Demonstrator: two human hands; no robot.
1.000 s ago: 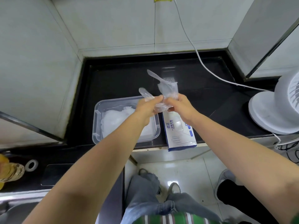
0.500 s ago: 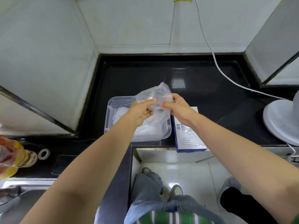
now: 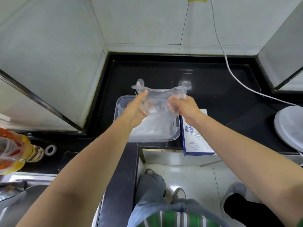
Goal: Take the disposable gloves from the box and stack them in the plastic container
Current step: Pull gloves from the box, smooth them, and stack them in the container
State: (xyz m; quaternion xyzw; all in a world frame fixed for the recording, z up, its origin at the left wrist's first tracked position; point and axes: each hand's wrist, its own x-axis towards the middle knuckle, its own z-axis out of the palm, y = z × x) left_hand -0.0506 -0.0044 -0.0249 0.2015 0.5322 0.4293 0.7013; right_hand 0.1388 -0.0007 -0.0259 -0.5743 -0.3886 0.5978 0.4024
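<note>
A clear disposable glove [image 3: 161, 99] is stretched between both hands above the plastic container [image 3: 176, 135]. My left hand [image 3: 135, 108] grips its left edge and my right hand [image 3: 183, 107] grips its right edge. The container sits on the black counter and holds a white pile of gloves [image 3: 154, 126], partly hidden by the held glove and my left wrist. Right beside the container lies the blue and white glove box [image 3: 195, 141], its far end hidden under my right forearm.
A white fan base [image 3: 290, 126] stands at the right, its white cable [image 3: 229, 69] running up the tiled wall. An oil bottle [image 3: 14, 148] and a tape roll [image 3: 50, 149] lie at the left, a metal sink [image 3: 24, 190] below. Another person's dark shoe [image 3: 234, 190] is on the floor.
The hands have moved apart and spread the crumpled glove flat between them, over the container. The camera view has shifted slightly to the left.
</note>
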